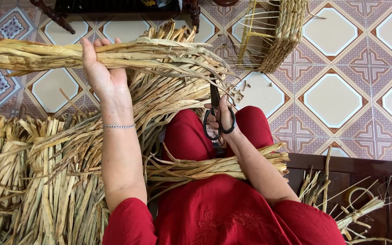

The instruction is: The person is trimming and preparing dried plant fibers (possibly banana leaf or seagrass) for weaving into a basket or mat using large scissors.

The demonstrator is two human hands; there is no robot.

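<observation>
- While a bundle of dried reed strips [46, 55] is gripped crosswise in the left hand [100, 75], clenched around it, its loose ends are spread out toward the right hand.
- Black scissors [217, 113] are held in the right hand [223, 119], fingers threaded through the 2 loops, with the blades pointed up into the frayed ends of the bundle.
- Judged from this, the trimming step is in hand: the uneven tips are being cut level.
- For the next move, the bundle would need to be kept steady and the blades closed squarely across the strands, clear of the left fingers.
- Below the right forearm, a second bundle [214, 167] is laid across the red-clothed lap.
- Left of the left arm, more tied sheaves [37, 181] are stacked on the floor.
- Beyond the right hand, a half-woven basket [283, 34] is seen on the tiles.
</observation>
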